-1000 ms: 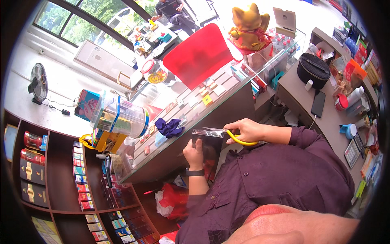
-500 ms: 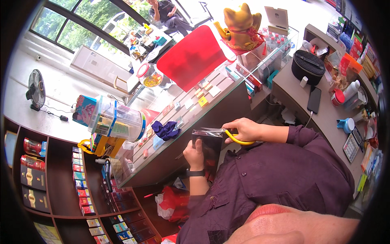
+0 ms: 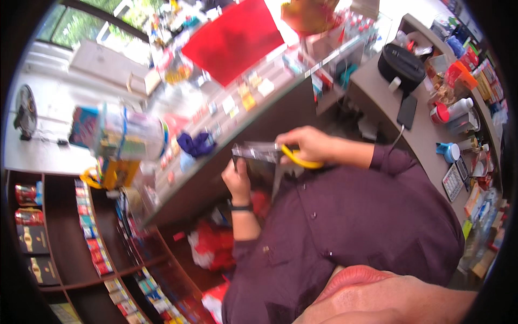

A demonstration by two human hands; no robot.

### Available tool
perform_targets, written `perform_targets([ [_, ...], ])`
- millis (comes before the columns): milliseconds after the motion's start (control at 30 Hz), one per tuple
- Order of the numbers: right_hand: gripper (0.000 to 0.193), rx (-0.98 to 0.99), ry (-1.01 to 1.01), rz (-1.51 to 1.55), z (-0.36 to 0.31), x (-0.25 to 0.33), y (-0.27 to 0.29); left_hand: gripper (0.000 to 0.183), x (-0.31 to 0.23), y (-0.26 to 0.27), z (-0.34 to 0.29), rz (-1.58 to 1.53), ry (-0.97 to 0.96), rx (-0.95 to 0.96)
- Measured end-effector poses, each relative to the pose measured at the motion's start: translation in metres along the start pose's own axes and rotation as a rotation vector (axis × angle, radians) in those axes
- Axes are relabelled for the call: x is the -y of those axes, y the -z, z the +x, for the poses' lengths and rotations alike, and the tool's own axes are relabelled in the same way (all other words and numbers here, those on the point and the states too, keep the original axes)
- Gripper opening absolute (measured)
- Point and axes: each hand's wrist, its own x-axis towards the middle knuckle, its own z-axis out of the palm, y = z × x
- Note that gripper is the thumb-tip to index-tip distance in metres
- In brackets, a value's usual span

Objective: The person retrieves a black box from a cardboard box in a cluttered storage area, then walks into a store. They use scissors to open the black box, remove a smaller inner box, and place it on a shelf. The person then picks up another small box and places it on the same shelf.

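My left hand (image 3: 237, 181), with a dark band at its wrist, grips the left edge of a dark package with a glossy, see-through top (image 3: 258, 154). Its thumb points up along the side. In my right hand (image 3: 310, 143) is a pair of scissors with yellow handles (image 3: 301, 160), fingers closed round them. The blades reach left over the package's top edge. Motion blur hides whether they touch or cut it. Both hands are in front of my dark shirt, beside the glass counter.
The glass counter (image 3: 270, 116) holds small packs, a purple cloth (image 3: 196, 144) and a clear plastic tub (image 3: 137, 132). To the right, a desk (image 3: 372, 105) carries a black case (image 3: 401, 67), a phone (image 3: 407, 112) and a calculator (image 3: 452, 181). Shelves (image 3: 56, 227) of boxes stand left.
The whole view has shifted and blurred, so the surroundings sit further left and higher. Both hands still hold the package and scissors, with the blades still at the package's top.
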Motion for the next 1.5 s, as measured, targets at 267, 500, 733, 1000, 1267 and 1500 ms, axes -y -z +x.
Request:
perform_targets([
  [267, 0.053, 0.041, -0.035, -0.005, -0.002, 0.001, 0.002, 0.060, 0.011, 0.000, -0.007, -0.182, 0.173, 0.077],
  [500, 0.054, 0.084, -0.092, 0.052, 0.002, -0.002, -0.003, 0.061, 0.017, -0.004, -0.009, -0.211, 0.232, 0.089],
  [733, 0.050, 0.104, -0.107, -0.056, -0.001, -0.007, -0.004, 0.063, 0.018, -0.006, -0.013, -0.089, 0.187, 0.059],
  [1000, 0.046, 0.029, 0.125, -0.018, 0.001, -0.017, -0.006, 0.064, 0.057, -0.006, -0.015, -0.468, 0.142, 0.300],
  [1267, 0.046, 0.189, -0.403, 0.079, -0.004, -0.009, -0.005, 0.062, 0.014, -0.016, -0.009, -0.094, 0.101, 0.070],
  [1500, 0.049, -0.065, -0.025, 0.048, -0.011, -0.016, 0.002, 0.069, 0.026, -0.022, -0.004, -0.083, 0.072, 0.139],
])
